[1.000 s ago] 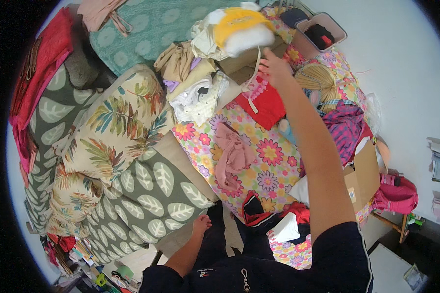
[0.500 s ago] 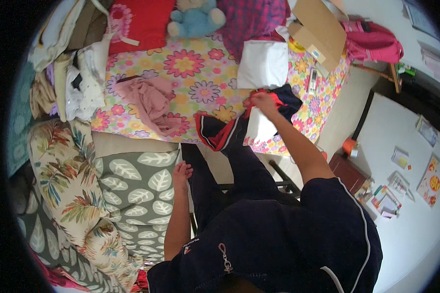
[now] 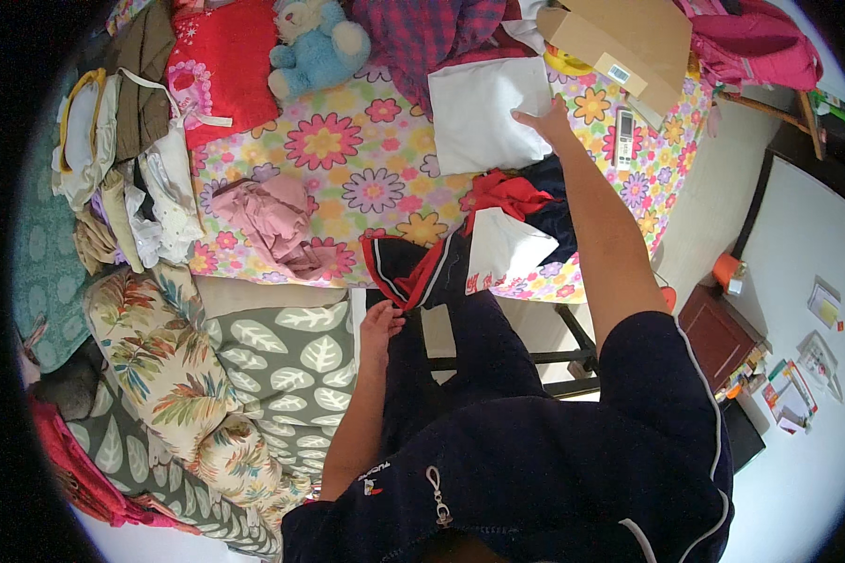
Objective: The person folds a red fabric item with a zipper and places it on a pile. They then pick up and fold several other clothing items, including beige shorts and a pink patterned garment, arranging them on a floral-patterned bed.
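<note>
A white folded cloth (image 3: 488,117) lies on the flowered table cover. At its right edge rests my right hand (image 3: 546,127), thumb stretched out over the cloth and apart from the fingers. Nearer to me, a crumpled red, white and dark top (image 3: 512,239) spreads toward the table's front edge. One dark part with red and white trim (image 3: 408,267) hangs over that edge. Just below this trim is my left hand (image 3: 381,326), its fingers loosely bent and apart. Whether its fingertips touch the fabric is hard to tell. Left of the top lies a rumpled pink garment (image 3: 270,220).
A blue teddy bear (image 3: 319,52), a red garment (image 3: 218,70) and a plaid cloth (image 3: 422,33) sit at the back. Piled clothes (image 3: 164,202) are at left, above a leaf-patterned sofa (image 3: 272,347). A cardboard box (image 3: 629,42) and white remote (image 3: 623,138) lie at right.
My right hand has left the red part of the top and moved farther back to the white cloth. My left hand has moved up and right, to the dark trim.
</note>
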`<move>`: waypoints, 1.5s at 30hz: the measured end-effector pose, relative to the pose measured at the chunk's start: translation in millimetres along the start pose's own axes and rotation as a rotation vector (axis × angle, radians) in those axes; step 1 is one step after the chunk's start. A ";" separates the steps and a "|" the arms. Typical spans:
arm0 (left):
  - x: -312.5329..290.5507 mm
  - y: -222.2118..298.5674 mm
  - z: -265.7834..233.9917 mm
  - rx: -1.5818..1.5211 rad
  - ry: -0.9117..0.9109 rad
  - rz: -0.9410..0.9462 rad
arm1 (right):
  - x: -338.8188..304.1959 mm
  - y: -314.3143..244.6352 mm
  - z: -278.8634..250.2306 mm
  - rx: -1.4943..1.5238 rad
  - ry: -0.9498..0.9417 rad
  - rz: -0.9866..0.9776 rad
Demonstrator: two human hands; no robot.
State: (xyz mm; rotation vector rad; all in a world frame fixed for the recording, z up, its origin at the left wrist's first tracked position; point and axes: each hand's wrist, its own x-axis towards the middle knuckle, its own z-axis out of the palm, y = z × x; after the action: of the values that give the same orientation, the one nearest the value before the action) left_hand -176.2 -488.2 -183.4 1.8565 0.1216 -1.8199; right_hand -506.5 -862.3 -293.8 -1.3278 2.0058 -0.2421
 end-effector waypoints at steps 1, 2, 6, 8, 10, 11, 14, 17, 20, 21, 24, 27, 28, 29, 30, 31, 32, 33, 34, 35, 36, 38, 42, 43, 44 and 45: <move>0.8 -4.0 5.9 -0.007 -0.008 -0.002 | 5.7 -3.0 -0.3 0.007 -0.044 0.046; 2.2 -8.1 10.0 -0.014 -0.018 -0.004 | 5.6 -3.6 -0.3 0.077 -0.077 0.016; 0.1 -26.0 14.0 0.029 0.036 -0.099 | -14.8 -8.1 -8.2 0.036 -0.016 -0.091; -2.8 -30.7 8.1 0.016 0.053 -0.093 | -43.6 -37.9 -27.3 -0.039 0.027 -0.137; -3.4 -27.7 4.6 0.011 0.057 -0.078 | -57.3 -48.2 -34.1 0.008 0.097 -0.221; -1.8 -23.6 2.8 0.011 0.064 -0.068 | -63.0 -55.2 -39.2 0.140 0.023 -0.232; 0.3 -9.4 3.0 -0.064 0.053 -0.022 | -113.8 -114.2 -61.8 0.220 -0.080 -0.230; -2.3 27.9 11.5 -0.167 -0.032 0.075 | -187.8 -175.7 -73.3 -0.007 -0.090 -0.380; 10.0 61.4 14.3 -0.323 -0.128 0.136 | -252.8 -201.5 -52.8 -0.060 -0.230 -0.545; 12.0 72.9 13.7 -0.382 -0.155 0.150 | -271.0 -212.9 -49.7 0.000 -0.334 -0.550; 0.1 106.4 18.8 -0.674 -0.242 0.276 | -293.8 -230.6 -42.4 0.148 -0.523 -0.495; -0.6 121.8 16.9 -0.756 -0.331 0.335 | -285.4 -213.2 -34.2 0.214 -0.578 -0.350; 8.3 117.8 15.9 -0.708 -0.368 0.328 | -280.5 -210.2 -35.3 0.284 -0.584 -0.309; 20.1 112.1 13.3 -0.659 -0.407 0.321 | -275.6 -208.4 -37.4 0.355 -0.588 -0.267; 25.4 113.9 16.1 -0.607 -0.447 0.314 | -271.9 -208.0 -41.6 0.428 -0.587 -0.225; 29.0 115.2 23.3 -0.511 -0.417 0.332 | -270.1 -211.7 -48.9 0.394 -0.562 -0.210; 30.9 117.3 32.3 -0.481 -0.432 0.340 | -268.1 -205.4 -50.5 0.384 -0.566 -0.242; 30.6 122.8 42.0 -0.448 -0.448 0.351 | -266.1 -199.6 -51.4 0.375 -0.570 -0.275; 32.5 126.0 52.4 -0.415 -0.464 0.363 | -264.4 -194.6 -52.9 0.367 -0.573 -0.309; 36.9 127.6 63.5 -0.468 -0.484 0.340 | -265.7 -193.2 -55.5 0.268 -0.562 -0.344; 41.2 127.9 70.8 -0.515 -0.495 0.314 | -267.9 -188.7 -54.3 0.180 -0.510 -0.482; 53.3 131.1 88.3 -0.627 -0.506 0.262 | -271.7 -184.3 -55.6 0.058 -0.453 -0.707; 70.9 135.3 119.4 -0.868 -0.425 0.214 | -276.2 -173.9 -57.5 -0.044 -0.370 -0.978; 72.5 133.3 127.4 -0.913 -0.407 0.208 | -274.6 -164.2 -54.8 -0.027 -0.331 -1.037; 72.7 129.9 130.8 -0.937 -0.385 0.205 | -277.0 -155.0 -53.8 -0.016 -0.337 -1.048; 73.0 126.4 138.5 -0.964 -0.372 0.202 | -275.3 -146.6 -55.4 -0.018 -0.330 -1.063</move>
State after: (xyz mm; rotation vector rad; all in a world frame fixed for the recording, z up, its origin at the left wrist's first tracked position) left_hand -241.7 -677.0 -207.3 0.8209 0.5418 -1.5142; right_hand -374.1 -703.4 -53.9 -2.1679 0.8854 -0.4383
